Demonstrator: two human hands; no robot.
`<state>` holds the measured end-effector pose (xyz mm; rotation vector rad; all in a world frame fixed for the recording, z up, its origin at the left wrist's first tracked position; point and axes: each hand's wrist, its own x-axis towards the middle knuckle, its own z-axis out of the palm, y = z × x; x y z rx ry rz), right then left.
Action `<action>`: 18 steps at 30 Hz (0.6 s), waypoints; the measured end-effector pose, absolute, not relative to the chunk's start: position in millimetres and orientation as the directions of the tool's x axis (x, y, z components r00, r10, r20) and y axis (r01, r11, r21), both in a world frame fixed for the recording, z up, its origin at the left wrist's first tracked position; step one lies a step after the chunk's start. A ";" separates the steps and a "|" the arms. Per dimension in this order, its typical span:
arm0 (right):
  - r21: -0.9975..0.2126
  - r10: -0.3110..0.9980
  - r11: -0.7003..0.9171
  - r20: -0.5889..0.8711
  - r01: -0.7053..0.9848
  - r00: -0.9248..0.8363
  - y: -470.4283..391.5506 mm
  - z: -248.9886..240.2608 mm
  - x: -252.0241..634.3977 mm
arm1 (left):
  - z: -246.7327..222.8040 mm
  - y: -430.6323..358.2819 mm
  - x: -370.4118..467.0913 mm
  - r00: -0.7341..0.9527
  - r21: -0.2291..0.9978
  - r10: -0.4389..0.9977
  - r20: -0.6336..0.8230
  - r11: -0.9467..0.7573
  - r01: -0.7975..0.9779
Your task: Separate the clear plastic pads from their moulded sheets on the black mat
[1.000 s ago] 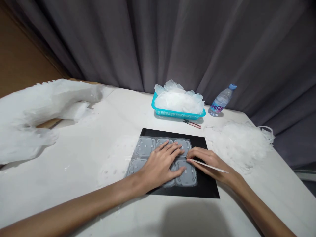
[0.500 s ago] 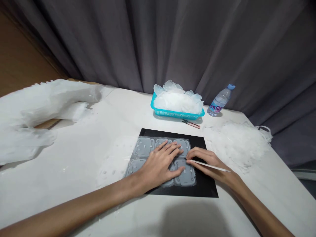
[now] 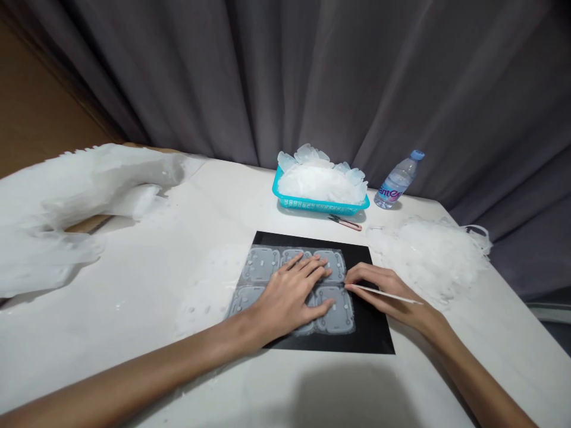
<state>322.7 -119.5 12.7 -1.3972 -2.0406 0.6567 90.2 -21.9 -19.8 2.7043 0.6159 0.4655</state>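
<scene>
On the white rectangular worktop, the left hand lies flat, grip slack, on a translucent panelled plastic sheet atop a black rectangular mat, right hand pinching a slim white stick, the sheet looking light, slippery, best edge-held.

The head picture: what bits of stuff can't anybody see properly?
All in the head view:
Sheet: its middle is covered by the left hand.
Stick: its tip, at the right hand, is too small to make out.
Basket: its inside bottom is hidden by the heaped pieces.
Left bundle: cut off by the left edge.
Bottle: its far side is turned away.
</scene>
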 end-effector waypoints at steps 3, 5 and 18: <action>-0.716 0.954 0.294 0.185 0.633 -0.234 -119.9 13.1 320.4 | -18.8 -22.1 90.0 0.852 0.389 0.467 0.238 -0.849 0.357; -0.721 0.952 0.299 0.184 0.625 -0.244 -117.6 9.5 317.5 | -18.1 -22.5 89.6 0.848 0.386 0.476 0.235 -0.846 0.368; -0.449 0.827 0.561 0.344 0.695 -0.446 -108.8 -9.3 311.5 | -16.8 -24.1 88.9 0.844 0.395 0.475 0.251 -0.846 0.358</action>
